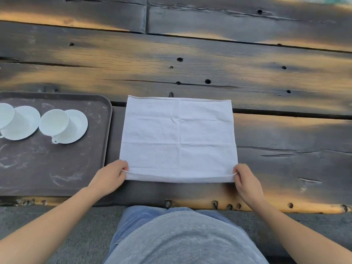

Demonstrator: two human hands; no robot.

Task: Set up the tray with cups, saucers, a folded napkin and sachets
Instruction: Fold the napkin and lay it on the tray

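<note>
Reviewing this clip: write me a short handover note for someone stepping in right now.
Left hand and right hand: each grip pinches a near corner of the white cloth napkin, near edge slightly lifted, rest flat on the dark wooden plank table.
Done: two white china cups on white round saucers sit on the dark brown tray, left of the napkin.
Left: fold the napkin, place it on the tray, add sachets; none in view.

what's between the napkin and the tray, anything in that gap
In the head view, only a strip of bare wooden table lies between the napkin and the tray; the left hand, pinching the napkin's near corner, crosses its near end.
</note>
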